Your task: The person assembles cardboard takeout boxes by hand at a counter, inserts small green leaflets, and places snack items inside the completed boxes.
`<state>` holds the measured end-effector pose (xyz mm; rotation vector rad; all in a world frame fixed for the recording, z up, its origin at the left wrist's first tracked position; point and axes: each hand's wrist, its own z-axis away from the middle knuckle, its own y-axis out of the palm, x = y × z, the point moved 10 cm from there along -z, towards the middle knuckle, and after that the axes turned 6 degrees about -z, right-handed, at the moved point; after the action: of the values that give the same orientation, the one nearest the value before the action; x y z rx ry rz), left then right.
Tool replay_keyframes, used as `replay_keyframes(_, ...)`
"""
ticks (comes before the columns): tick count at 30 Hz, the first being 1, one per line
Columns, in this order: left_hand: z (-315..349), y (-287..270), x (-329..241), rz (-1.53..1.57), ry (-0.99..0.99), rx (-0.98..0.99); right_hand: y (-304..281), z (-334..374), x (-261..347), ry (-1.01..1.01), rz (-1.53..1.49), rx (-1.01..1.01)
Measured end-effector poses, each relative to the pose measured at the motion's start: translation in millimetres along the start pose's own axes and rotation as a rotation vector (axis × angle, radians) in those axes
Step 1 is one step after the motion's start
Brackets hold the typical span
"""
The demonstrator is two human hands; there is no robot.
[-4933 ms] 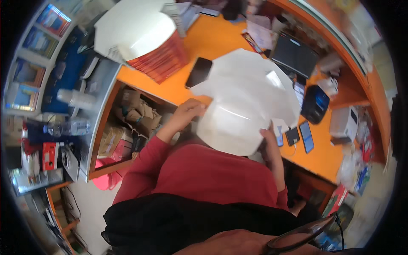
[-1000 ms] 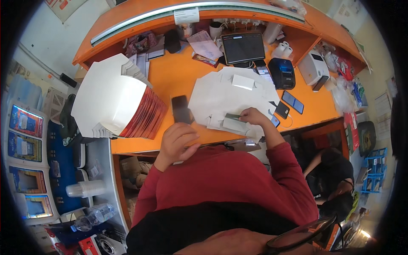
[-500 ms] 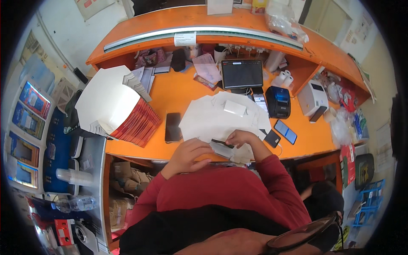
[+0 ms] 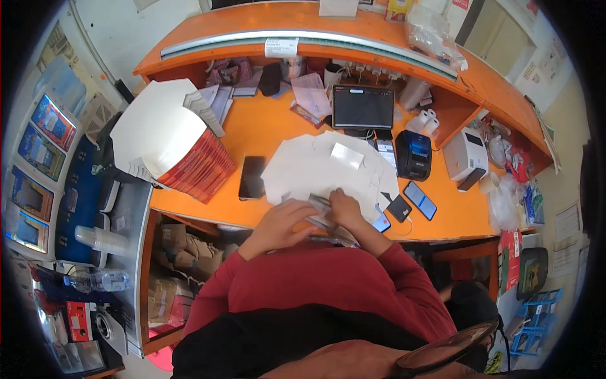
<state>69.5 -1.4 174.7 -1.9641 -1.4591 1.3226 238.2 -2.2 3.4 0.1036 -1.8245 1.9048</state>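
Both my hands are at the near edge of a large white sheet [image 4: 297,167] with an irregular outline, lying on the orange desk. My right hand [image 4: 347,210] has its fingers closed around a slim, dark and greyish object [image 4: 319,201], blurred and too small to name. My left hand [image 4: 284,222] reaches in from the left beside it, its fingertips smeared by motion, near some small pale papers [image 4: 325,222]. What lies between the hands is mostly hidden. A small white card [image 4: 347,156] rests on the big sheet.
Left stands a stack of red-sided white card sheets [image 4: 158,136]. A dark phone [image 4: 252,178] lies beside the sheet; a lit phone [image 4: 420,200] and black power bank [image 4: 399,208] lie right. Behind are a tablet [image 4: 363,107], black printer [image 4: 413,153] and white printer [image 4: 465,156].
My right hand has moved slightly left and closer to my left hand, which has drawn in toward the papers. The slim dark object is now turned and blurred. The view has shifted slightly.
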Motion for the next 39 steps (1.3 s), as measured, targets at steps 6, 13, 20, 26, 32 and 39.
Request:
replay_keyframes(6, -7.3, 36.5, 17.6, -0.114, -0.162, 0.01, -48.1, 32.4, 47.7, -0.197, -0.036, 0.006)
replay_keyframes(13, 35.5, 71.5, 85.5, 0.61, -0.827, -0.019, -138.0, 75.1, 35.4, -0.44, -0.685, -0.065)
replay_keyframes(20, 56.7, 104.2, 88.6, 1.141, -1.024, -0.168, -129.0, 92.9, 3.6, -0.313, -0.944, -0.691)
replay_keyframes(26, 52.6, 102.9, 77.8, 1.056, -1.001, 0.042, -107.4, 82.1, 62.9, -0.441, -0.492, -0.304)
replay_keyframes(32, 26.2, 83.4, 59.5, 0.934, -0.741, 0.303, -123.3, 82.5, 3.6, -0.06, -0.624, -0.687)
replay_keyframes(39, -7.7, 64.0, 34.4, 0.699, -0.312, 0.527, -64.2, 59.0, -85.7, 0.361, -1.99, -0.53)
